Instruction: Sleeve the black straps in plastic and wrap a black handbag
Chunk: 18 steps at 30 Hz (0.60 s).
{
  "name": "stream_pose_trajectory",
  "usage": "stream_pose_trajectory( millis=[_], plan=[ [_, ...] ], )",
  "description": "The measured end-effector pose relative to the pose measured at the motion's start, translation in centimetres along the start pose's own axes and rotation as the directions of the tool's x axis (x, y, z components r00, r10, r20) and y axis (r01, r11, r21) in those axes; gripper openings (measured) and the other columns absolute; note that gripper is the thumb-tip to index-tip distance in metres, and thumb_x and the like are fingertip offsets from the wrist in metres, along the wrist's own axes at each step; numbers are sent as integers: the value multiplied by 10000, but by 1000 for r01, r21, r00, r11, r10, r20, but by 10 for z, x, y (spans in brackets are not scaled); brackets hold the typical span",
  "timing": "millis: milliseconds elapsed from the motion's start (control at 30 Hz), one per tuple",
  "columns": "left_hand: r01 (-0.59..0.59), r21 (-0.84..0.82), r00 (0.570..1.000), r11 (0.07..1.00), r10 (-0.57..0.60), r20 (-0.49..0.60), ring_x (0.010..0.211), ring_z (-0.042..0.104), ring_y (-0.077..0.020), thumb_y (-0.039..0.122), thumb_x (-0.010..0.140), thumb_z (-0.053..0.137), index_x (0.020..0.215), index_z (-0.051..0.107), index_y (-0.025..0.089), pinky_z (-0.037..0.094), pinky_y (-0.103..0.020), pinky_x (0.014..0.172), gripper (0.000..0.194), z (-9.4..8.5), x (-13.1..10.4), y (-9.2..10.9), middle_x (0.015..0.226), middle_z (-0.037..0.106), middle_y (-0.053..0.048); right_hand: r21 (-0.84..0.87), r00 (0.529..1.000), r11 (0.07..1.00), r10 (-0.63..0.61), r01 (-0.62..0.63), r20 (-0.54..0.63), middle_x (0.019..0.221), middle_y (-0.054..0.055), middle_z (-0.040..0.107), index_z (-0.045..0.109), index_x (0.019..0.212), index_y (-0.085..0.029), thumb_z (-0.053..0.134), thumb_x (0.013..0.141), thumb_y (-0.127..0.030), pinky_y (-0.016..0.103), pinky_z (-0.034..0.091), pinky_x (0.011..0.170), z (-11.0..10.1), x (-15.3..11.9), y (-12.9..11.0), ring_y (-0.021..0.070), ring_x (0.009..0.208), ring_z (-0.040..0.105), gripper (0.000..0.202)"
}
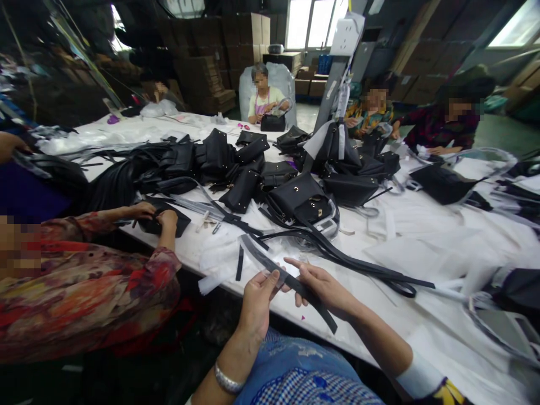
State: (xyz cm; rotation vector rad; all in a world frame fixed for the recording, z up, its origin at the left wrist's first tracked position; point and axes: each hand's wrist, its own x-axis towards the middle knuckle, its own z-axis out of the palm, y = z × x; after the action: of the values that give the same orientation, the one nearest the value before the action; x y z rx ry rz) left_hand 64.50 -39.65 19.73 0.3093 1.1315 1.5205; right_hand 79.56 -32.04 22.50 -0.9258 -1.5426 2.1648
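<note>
A flat black strap [318,308] runs slantwise through both my hands, above the table's near edge. Its far half lies inside a clear plastic sleeve [257,253] and looks greyish there. My left hand [262,292] pinches the strap and sleeve near the middle, thumb on top. Just to the right, my right hand [323,286] has its index finger stretched towards the left, while its other fingers curl around the strap. The strap's bare end hangs out below my right hand. Beyond my hands lies a bundle of black straps [358,259].
Black handbags [297,197] are heaped along the middle of the white table [358,230]. At my left, a co-worker's hands [158,216] handle a black piece. Other people sit across the table. A post with a socket box [346,36] rises beyond the bags.
</note>
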Motion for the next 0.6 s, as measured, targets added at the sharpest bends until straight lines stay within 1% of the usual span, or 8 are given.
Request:
stream_pose_trajectory(
  millis=[133,200,267,367,433,467,533,600],
  plan=[
    [18,-10,999,1000,-18,-41,873,658,-161,373,723,779,926,739,122,495,-284,875,325,-3,8,4,971,729,-93,21,999,999,30,-31,23,937,90,736,414,1416,-222,320,952,-594,320,509,647,-9,0,3,161,660,654,602],
    [32,-11,998,999,-33,-50,902,659,-170,378,718,781,929,739,126,491,-291,889,331,-3,9,4,989,727,-98,8,998,999,43,-44,50,957,94,729,397,1428,-213,366,943,-584,317,506,646,-10,0,5,160,669,651,612],
    [46,3,999,999,-46,-23,914,659,-182,387,725,774,931,738,122,491,-304,891,338,-2,9,2,998,726,-108,-14,998,999,33,-32,49,939,80,722,361,1448,-213,469,918,-546,267,468,569,-9,3,6,130,607,617,635],
    [41,50,999,998,-41,17,851,658,-179,399,750,748,937,732,115,497,-313,860,340,3,9,-1,943,727,-107,-82,999,996,15,-18,-31,644,-17,658,313,1472,-196,528,907,-488,216,380,479,-4,10,8,92,469,516,671],
    [23,88,999,996,-25,21,801,651,-170,400,765,732,948,727,116,500,-305,826,337,5,9,-1,895,724,-94,-138,998,990,3,-12,-65,554,-46,606,297,1480,-189,483,929,-481,225,410,499,-3,14,11,106,473,530,650],
    [13,99,1000,995,-15,26,790,648,-169,399,774,722,955,724,118,500,-301,813,334,5,9,0,887,722,-91,-177,997,984,-7,-5,-70,598,-28,634,313,1474,-195,452,941,-483,246,452,537,-4,15,13,121,517,572,622],
    [1,103,999,995,-6,52,799,647,-175,390,795,700,981,712,125,500,-297,801,324,5,7,4,895,717,-90,-305,992,951,-77,42,-104,836,40,710,371,1446,-218,409,957,-467,330,525,698,-8,15,16,165,710,659,549],
    [-7,105,997,994,-1,80,822,647,-179,370,825,668,986,696,137,498,-284,798,285,4,0,11,897,708,-85,-501,955,854,-250,141,-157,1156,94,663,372,1443,-238,446,949,-418,413,496,899,-11,16,16,219,1003,641,531]
  ],
)
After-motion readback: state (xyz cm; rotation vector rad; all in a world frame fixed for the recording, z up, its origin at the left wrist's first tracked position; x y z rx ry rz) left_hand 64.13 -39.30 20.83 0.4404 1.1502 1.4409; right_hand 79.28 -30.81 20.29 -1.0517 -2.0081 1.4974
